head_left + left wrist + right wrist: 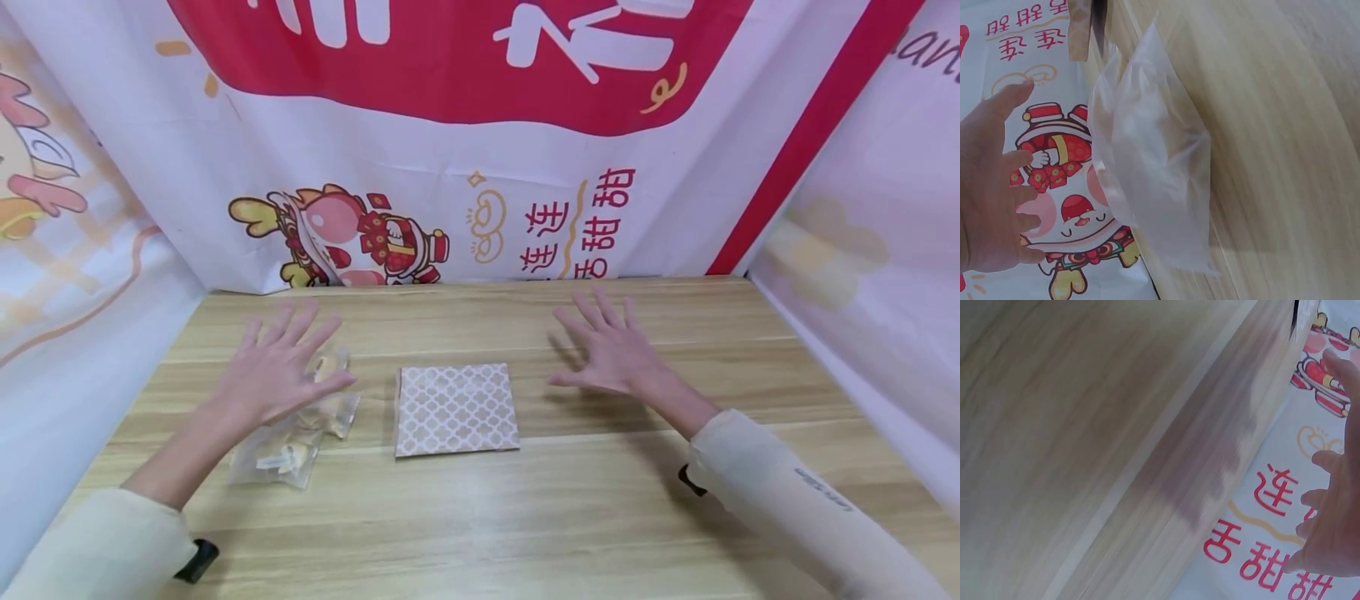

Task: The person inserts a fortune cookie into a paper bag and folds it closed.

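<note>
My left hand (273,371), fingers spread and holding nothing, hovers above some clear plastic bags (277,458) on the left of the table. Pale tan pieces show inside the bags, and the hand covers part of them in the head view. Close up in the left wrist view, one crinkled bag (1160,162) looks cloudy, its contents blurred. My right hand (611,354) is likewise spread and holds nothing, over the right part of the table, casting a shadow. Between the two hands lies a flat, square packet (457,408) with a beige and white lattice pattern.
The wood-grain table (465,525) meets a printed cloth (465,167) at its back edge, with red lettering and a cartoon figure. More printed cloth hangs along the left side (82,275) and the right side (862,267).
</note>
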A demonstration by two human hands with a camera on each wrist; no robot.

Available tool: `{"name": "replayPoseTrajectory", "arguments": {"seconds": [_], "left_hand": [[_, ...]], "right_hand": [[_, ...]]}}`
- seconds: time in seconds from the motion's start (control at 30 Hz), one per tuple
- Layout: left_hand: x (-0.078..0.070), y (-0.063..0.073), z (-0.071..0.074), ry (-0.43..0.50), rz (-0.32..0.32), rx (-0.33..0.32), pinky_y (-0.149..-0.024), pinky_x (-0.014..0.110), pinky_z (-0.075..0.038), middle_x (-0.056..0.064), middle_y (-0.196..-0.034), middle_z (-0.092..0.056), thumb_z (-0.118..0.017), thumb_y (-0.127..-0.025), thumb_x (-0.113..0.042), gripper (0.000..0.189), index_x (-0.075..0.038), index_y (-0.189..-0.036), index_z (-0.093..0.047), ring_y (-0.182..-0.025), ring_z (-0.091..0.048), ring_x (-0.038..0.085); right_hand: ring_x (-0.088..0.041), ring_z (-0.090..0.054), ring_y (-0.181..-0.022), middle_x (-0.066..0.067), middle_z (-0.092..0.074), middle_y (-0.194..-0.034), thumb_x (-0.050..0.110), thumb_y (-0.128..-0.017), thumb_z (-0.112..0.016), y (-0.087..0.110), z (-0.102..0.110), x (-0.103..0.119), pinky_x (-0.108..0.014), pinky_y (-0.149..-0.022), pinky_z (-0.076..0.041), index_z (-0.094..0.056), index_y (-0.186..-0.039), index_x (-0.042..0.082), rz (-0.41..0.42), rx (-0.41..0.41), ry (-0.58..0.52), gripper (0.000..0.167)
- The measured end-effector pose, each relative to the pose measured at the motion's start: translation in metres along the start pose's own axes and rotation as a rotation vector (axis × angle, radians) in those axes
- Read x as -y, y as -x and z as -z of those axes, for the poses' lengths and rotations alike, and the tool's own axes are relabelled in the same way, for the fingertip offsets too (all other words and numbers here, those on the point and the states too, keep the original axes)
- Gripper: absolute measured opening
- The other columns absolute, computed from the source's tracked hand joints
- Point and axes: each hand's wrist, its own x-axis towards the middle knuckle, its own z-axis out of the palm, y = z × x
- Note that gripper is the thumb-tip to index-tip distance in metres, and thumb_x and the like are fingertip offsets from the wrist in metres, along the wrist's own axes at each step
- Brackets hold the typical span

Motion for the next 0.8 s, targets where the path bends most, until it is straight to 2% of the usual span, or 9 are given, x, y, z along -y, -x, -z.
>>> {"name": "replayPoseTrajectory", "arguments": {"seconds": [0.13, 0.27, 0.37, 0.6, 0.8], "left_hand": [[-0.008, -0.003, -0.001, 0.011, -0.035, -0.004, -0.121, 0.074, -0.01, 0.021, -0.169, -0.021, -0.056, -0.094, -0.07, 0.091, -0.012, -0.162, -0.034, -0.154, -0.016, 0.049], [-0.016, -0.005, -0.003, 0.034, -0.077, 0.023, -0.122, 0.07, -0.013, 0.021, -0.169, -0.022, -0.06, -0.096, -0.063, 0.088, -0.011, -0.161, -0.036, -0.154, -0.017, 0.048], [-0.02, -0.006, -0.005, 0.055, -0.114, 0.034, -0.122, 0.069, -0.018, 0.022, -0.168, -0.024, -0.063, -0.097, -0.058, 0.085, -0.007, -0.16, -0.037, -0.153, -0.02, 0.048], [-0.027, -0.009, -0.009, 0.098, -0.196, -0.004, -0.119, 0.067, -0.028, 0.024, -0.165, -0.03, -0.071, -0.095, -0.048, 0.08, -0.003, -0.156, -0.044, -0.15, -0.028, 0.05], [-0.035, -0.01, -0.011, 0.157, -0.203, 0.008, -0.117, 0.068, -0.031, 0.022, -0.165, -0.033, -0.073, -0.096, -0.044, 0.075, -0.004, -0.154, -0.047, -0.148, -0.033, 0.05]], "right_hand": [[-0.044, -0.001, -0.157, -0.014, -0.011, -0.172, 0.075, -0.081, -0.069, -0.003, 0.0, 0.008, -0.072, -0.12, 0.005, -0.028, -0.165, 0.019, 0.029, 0.0, 0.008, 0.109], [-0.042, -0.004, -0.158, -0.012, -0.014, -0.172, 0.078, -0.08, -0.067, -0.004, -0.001, 0.016, -0.071, -0.121, 0.004, -0.029, -0.165, 0.02, 0.051, 0.011, -0.002, 0.11], [-0.041, -0.005, -0.158, -0.011, -0.015, -0.172, 0.077, -0.08, -0.07, -0.004, -0.003, 0.021, -0.072, -0.121, 0.003, -0.031, -0.164, 0.02, 0.064, 0.016, -0.042, 0.109], [-0.042, -0.012, -0.157, -0.013, -0.022, -0.17, 0.07, -0.081, -0.074, -0.004, -0.008, 0.033, -0.071, -0.122, -0.006, -0.037, -0.162, 0.017, 0.093, 0.039, -0.12, 0.103], [-0.044, -0.029, -0.152, -0.018, -0.036, -0.164, 0.066, -0.081, -0.076, -0.01, -0.012, 0.046, -0.067, -0.121, -0.025, -0.046, -0.156, 0.01, 0.184, -0.005, -0.162, 0.098]]}}
